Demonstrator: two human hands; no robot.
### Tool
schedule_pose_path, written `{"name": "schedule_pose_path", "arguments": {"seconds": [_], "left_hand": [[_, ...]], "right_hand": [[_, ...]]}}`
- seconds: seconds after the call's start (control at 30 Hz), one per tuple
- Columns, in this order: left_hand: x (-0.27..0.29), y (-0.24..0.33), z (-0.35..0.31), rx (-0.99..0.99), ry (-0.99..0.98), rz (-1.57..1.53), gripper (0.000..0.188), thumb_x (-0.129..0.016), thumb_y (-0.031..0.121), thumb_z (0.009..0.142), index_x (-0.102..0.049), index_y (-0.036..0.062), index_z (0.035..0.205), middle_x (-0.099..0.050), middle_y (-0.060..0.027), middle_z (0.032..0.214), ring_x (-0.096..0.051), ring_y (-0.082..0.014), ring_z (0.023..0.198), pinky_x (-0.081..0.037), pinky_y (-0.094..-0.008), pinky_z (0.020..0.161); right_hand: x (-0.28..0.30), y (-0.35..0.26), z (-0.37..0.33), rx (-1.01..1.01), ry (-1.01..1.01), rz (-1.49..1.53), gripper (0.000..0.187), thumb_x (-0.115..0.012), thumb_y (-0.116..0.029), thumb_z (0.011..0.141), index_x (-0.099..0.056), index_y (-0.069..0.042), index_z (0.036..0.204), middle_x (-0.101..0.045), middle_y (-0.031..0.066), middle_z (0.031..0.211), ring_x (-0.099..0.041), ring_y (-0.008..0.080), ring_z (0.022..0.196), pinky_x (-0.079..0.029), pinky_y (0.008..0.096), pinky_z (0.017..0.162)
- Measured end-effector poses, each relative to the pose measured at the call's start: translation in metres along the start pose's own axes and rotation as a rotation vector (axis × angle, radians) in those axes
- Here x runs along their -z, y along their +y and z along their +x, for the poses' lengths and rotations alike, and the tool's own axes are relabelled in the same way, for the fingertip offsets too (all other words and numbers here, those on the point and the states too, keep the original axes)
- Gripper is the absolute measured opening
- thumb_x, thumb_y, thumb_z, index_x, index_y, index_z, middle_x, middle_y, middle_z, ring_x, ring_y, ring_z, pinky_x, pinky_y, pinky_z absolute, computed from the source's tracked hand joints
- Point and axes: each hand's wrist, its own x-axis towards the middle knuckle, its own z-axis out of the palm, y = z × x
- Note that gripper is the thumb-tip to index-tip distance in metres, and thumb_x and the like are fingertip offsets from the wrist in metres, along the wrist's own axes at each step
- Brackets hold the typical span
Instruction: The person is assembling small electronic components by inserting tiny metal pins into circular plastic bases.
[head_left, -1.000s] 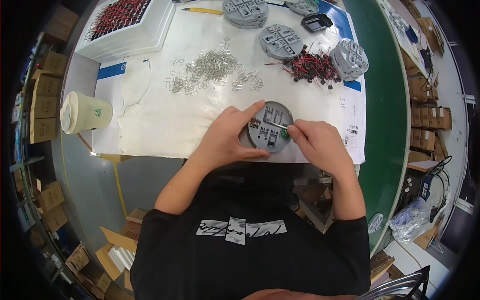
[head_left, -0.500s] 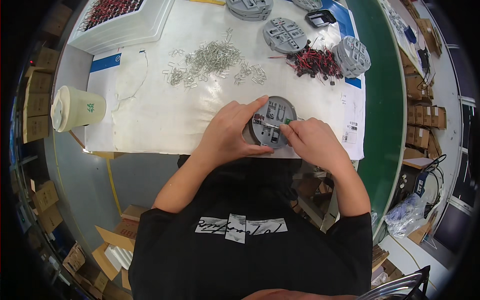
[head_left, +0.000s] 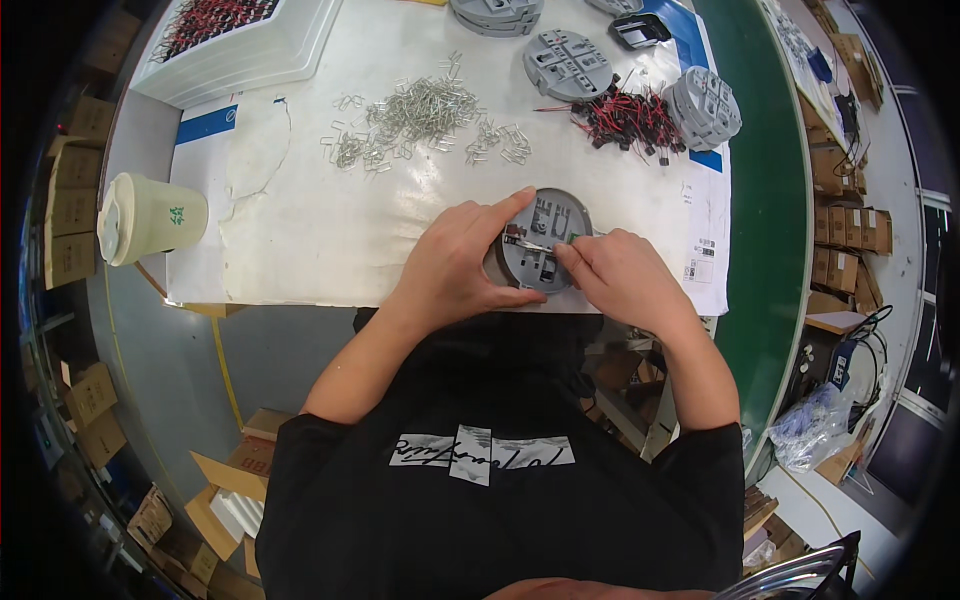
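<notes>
Near the table's front edge, a round grey plastic housing [head_left: 543, 212] with moulded slots and small parts inside lies under both hands. My left hand [head_left: 455, 258] grips its left side, with thumb and forefinger spread around the rim. My right hand [head_left: 622, 282] is closed in a pinch at the right of the housing, holding a slim silver metal tool [head_left: 532, 246]. The tool reaches across the middle of the housing, its tip close to small dark red parts at the left. A bit of green shows beside my right fingertips. The fingers hide the tool's rear end.
Ahead lie a heap of bent wire clips [head_left: 420, 112] and a pile of red-and-black wired parts [head_left: 630, 125]. Grey round housings [head_left: 567, 65] stand around them, with more stacked at right [head_left: 703, 108]. A pale tub [head_left: 155, 218] and a white bin [head_left: 290, 55] are at left.
The silver tool and my right fingers have shifted slightly left over the housing. My left hand keeps its hold; the whole view has moved a little.
</notes>
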Motion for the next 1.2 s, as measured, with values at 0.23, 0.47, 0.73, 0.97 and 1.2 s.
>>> {"name": "schedule_pose_path", "arguments": {"seconds": [0.23,0.47,0.73,0.97,1.2], "left_hand": [[0.0,0.0,0.001,0.013,-0.008,0.007,0.104,-0.101,0.033,0.057,-0.058,0.0037,0.147,-0.067,-0.0126,0.098,-0.065,-0.0301,0.089,-0.052,-0.0394,0.086],[0.0,-0.002,0.0,-0.015,0.034,-0.009,0.097,-0.096,0.036,0.062,-0.058,0.0056,0.146,-0.066,-0.0123,0.092,-0.064,-0.0318,0.087,-0.052,-0.0422,0.083],[-0.001,-0.001,-0.001,-0.02,0.009,-0.007,0.097,-0.096,0.037,0.064,-0.057,0.0055,0.147,-0.067,-0.0121,0.093,-0.065,-0.0319,0.087,-0.052,-0.0421,0.083],[0.009,0.004,-0.002,0.022,-0.031,0.006,0.1,-0.097,0.03,0.062,-0.056,0.0043,0.149,-0.067,-0.0121,0.096,-0.065,-0.0314,0.091,-0.052,-0.0403,0.087],[0.017,-0.004,-0.004,0.151,-0.074,-0.127,0.057,-0.079,0.005,0.082,-0.061,0.0004,0.135,-0.07,-0.0155,0.104,-0.068,-0.0319,0.095,-0.054,-0.037,0.089]], "right_hand": [[0.0,-0.012,0.004,-0.017,-0.02,-0.083,0.05,-0.051,-0.037,0.108,-0.071,-0.004,0.077,-0.067,0.0211,0.069,-0.068,0.0437,0.07,-0.054,0.0542,0.066],[0.02,-0.029,0.001,-0.049,-0.054,-0.189,0.049,-0.052,-0.035,0.108,-0.071,-0.004,0.076,-0.068,0.0212,0.069,-0.069,0.0428,0.067,-0.055,0.0536,0.062],[0.016,-0.033,-0.002,-0.025,-0.019,-0.229,0.049,-0.052,-0.035,0.108,-0.071,-0.003,0.076,-0.067,0.0208,0.067,-0.068,0.0424,0.064,-0.054,0.0524,0.06],[0.014,-0.022,0.004,-0.059,-0.082,-0.194,0.043,-0.061,-0.038,0.104,-0.072,-0.004,0.082,-0.068,0.0191,0.072,-0.07,0.0402,0.07,-0.056,0.0483,0.063],[-0.042,-0.011,-0.031,0.206,0.475,0.191,0.037,-0.087,-0.019,0.08,-0.069,-0.007,0.109,-0.069,0.0104,0.092,-0.07,0.0331,0.08,-0.057,0.0396,0.071]]}}
